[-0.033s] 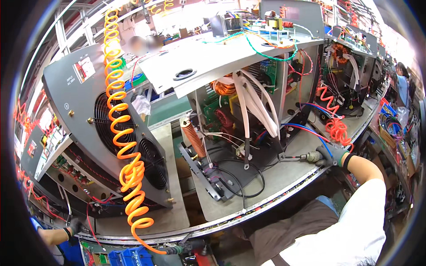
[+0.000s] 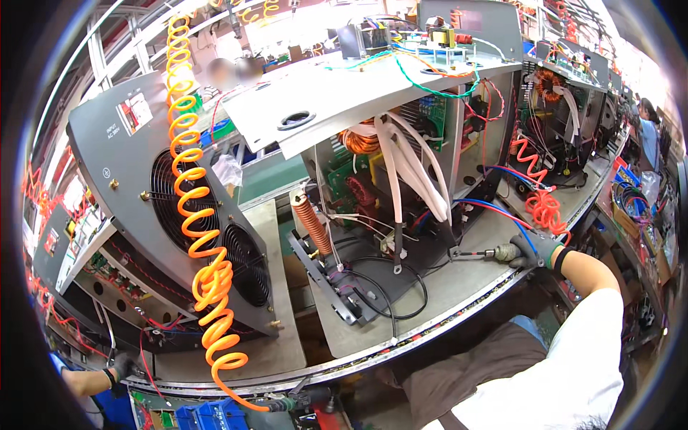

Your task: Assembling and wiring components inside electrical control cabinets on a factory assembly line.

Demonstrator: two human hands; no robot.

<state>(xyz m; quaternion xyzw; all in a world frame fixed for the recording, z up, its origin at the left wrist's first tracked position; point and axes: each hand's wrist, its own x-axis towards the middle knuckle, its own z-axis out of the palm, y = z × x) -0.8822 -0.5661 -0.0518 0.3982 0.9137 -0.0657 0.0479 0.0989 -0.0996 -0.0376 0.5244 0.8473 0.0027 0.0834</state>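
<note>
My right hand [image 2: 532,252], in a grey glove with a dark band at the wrist, is closed round a driver tool [image 2: 505,252] with a long thin shaft. The shaft points left, its tip close to the dark-sleeved end of a thick white cable [image 2: 449,240] near the bench edge. Another white cable [image 2: 398,215] hangs beside it, ending in a metal ring lug [image 2: 398,269]. Both come from the open grey machine housing [image 2: 459,136], below a copper coil [image 2: 360,138]. A blue and red wire pair [image 2: 494,206] runs close by my hand. My left hand is not in view.
An orange coiled hose [image 2: 190,175] hangs in front of a grey fan panel [image 2: 154,168], down to a second tool [image 2: 297,399]. A red coiled hose [image 2: 545,211] lies behind my hand. At the lower left is a co-worker's gloved hand [image 2: 123,365]. Blue bins [image 2: 215,416] sit below.
</note>
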